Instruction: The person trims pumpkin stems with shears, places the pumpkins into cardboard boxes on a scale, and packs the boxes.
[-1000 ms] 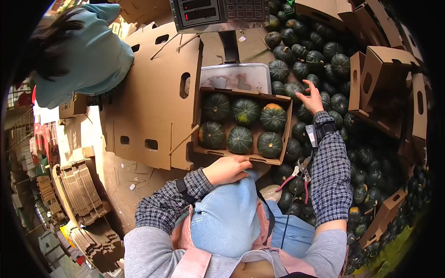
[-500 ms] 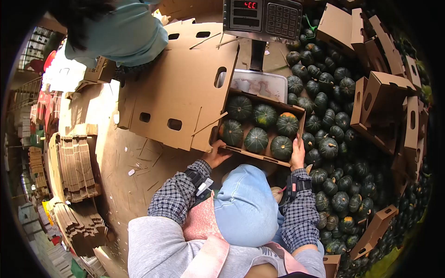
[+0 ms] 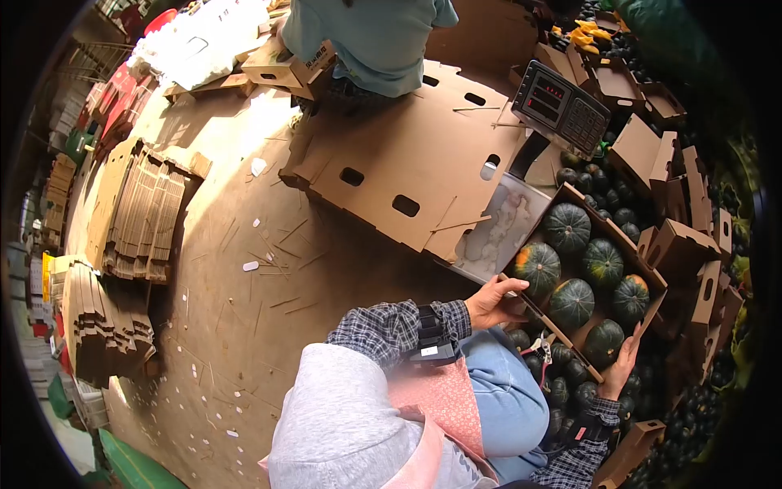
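An open cardboard box (image 3: pixel 562 337) holds several dark green pumpkins (image 3: pixel 571 304), some with orange patches. My left hand (image 3: pixel 491 302) grips the box at its near left corner, thumb over the rim. My right hand (image 3: pixel 621 367) holds the near right end, fingers along the outer wall. The box is tilted in view, right of the scale's metal platform (image 3: pixel 503 220) and above loose pumpkins on the ground. Red-handled shears (image 3: pixel 541 352) lie close to my knee, below the box's near edge.
The scale's display (image 3: pixel 562 106) stands behind the platform. Flat cardboard (image 3: pixel 383 163) lies left of it. A co-worker in a teal shirt (image 3: pixel 366 41) is beyond. Folded carton stacks (image 3: pixel 142 216) stand at left; empty boxes (image 3: pixel 684 253) and more pumpkins crowd the right.
Both hands have moved the box of pumpkins off the scale platform toward the right and turned it. My view has swung, and the scale display reading has changed.
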Demonstrator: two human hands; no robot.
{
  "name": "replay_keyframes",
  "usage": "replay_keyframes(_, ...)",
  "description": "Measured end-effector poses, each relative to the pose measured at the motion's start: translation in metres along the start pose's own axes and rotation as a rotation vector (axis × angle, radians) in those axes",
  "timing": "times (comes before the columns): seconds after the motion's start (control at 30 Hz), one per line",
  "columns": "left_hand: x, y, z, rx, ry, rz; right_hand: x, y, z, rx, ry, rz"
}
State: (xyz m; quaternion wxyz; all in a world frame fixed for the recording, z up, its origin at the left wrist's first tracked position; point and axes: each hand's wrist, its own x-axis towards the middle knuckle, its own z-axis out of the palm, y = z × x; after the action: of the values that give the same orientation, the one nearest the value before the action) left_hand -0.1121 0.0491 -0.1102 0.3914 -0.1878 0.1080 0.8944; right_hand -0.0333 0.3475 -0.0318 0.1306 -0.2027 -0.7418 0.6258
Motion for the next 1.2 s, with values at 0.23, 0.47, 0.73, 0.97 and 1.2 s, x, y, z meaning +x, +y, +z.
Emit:
replay_keyframes(0.23,-0.053,0.075,0.026,0.013,-0.119,0.428,0.006,-0.097,0.125,-0.08,-0.343,-0.346)
replay_keyframes(0.47,-0.206,0.163,-0.094,-0.168,0.048,0.97,0.009,-0.143,0.133,-0.262,-0.881,-0.039)
replay_keyframes(0.73,-0.337,0.142,-0.316,-0.639,0.661,1.347,0.004,-0.062,-0.016,-0.297,-0.242,0.424)
replay_keyframes(0.97,-0.338,0.151,-0.364,-0.389,0.684,1.087,-0.046,-0.048,-0.108,-0.035,0.513,0.31)
replay_keyframes(1.2,-0.324,0.207,-0.362,-0.315,0.775,0.548,-0.019,-0.039,-0.087,-0.336,0.448,0.538)
